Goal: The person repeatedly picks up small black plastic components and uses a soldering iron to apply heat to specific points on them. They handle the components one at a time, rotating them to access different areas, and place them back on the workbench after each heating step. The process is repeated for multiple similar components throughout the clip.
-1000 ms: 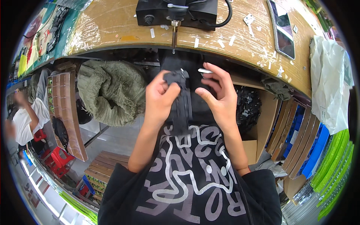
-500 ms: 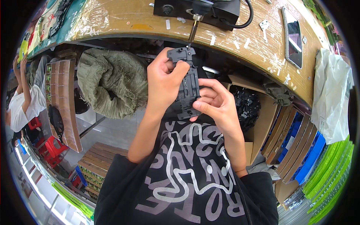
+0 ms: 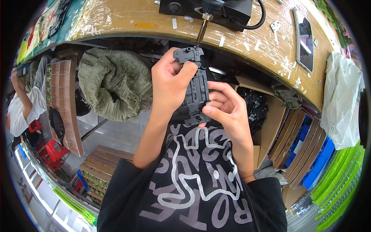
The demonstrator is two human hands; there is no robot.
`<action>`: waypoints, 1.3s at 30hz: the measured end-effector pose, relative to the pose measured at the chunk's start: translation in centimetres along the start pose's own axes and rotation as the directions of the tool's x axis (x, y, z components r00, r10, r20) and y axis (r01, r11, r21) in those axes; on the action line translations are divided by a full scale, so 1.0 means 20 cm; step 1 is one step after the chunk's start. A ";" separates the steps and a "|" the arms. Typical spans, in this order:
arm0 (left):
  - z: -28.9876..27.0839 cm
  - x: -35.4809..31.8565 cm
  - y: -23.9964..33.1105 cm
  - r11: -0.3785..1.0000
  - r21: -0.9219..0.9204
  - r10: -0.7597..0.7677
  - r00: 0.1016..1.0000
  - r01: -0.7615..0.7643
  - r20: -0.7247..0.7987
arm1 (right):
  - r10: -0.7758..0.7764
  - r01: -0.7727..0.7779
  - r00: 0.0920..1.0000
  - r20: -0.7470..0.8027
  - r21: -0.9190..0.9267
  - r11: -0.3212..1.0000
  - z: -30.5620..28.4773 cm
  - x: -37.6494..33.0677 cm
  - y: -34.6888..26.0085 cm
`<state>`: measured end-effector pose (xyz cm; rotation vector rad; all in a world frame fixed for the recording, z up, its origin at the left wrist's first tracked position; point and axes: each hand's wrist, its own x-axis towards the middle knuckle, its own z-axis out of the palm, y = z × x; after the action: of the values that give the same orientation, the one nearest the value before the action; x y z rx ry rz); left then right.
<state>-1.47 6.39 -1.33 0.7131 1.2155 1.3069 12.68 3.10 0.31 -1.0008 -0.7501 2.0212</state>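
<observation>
Clerk: Main item?
Checker: Black plastic part (image 3: 199, 86) — upper end just at the driver (image 3: 202, 31); left hand (image 3: 170, 81) gripping the upper half, right hand (image 3: 227, 103) pinching the lower edge.
Clerk: Step?
Checker: Seemingly, one corner offered to the tip, contact unclear; next move calls for steady support.
Clerk: Surroundings?
Checker: Wooden table (image 3: 116, 23), pale scraps (image 3: 222, 41), phone (image 3: 305, 40); lower down — green sack (image 3: 129, 73), cardboard box (image 3: 271, 118), black pieces (image 3: 253, 108).

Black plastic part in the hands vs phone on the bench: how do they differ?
- Support: the black plastic part is held between the left hand and right hand; the phone lies on the bench.
- Surface: the part is matte, with ridges and holes; the phone has a smooth, glossy screen.
- Outline: the part's edge is stepped; the phone's is straight-sided.
Shared: both are dark and elongated.
</observation>
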 end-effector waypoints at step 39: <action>-0.02 0.03 0.00 0.998 0.046 0.030 0.999 -0.031 0.028 | -0.006 0.006 0.999 -0.033 -0.010 1.000 0.01 0.03 0.00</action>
<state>-1.94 6.92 -1.56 0.7837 1.2201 1.2936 12.23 3.52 0.09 -1.0336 -0.7449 1.9933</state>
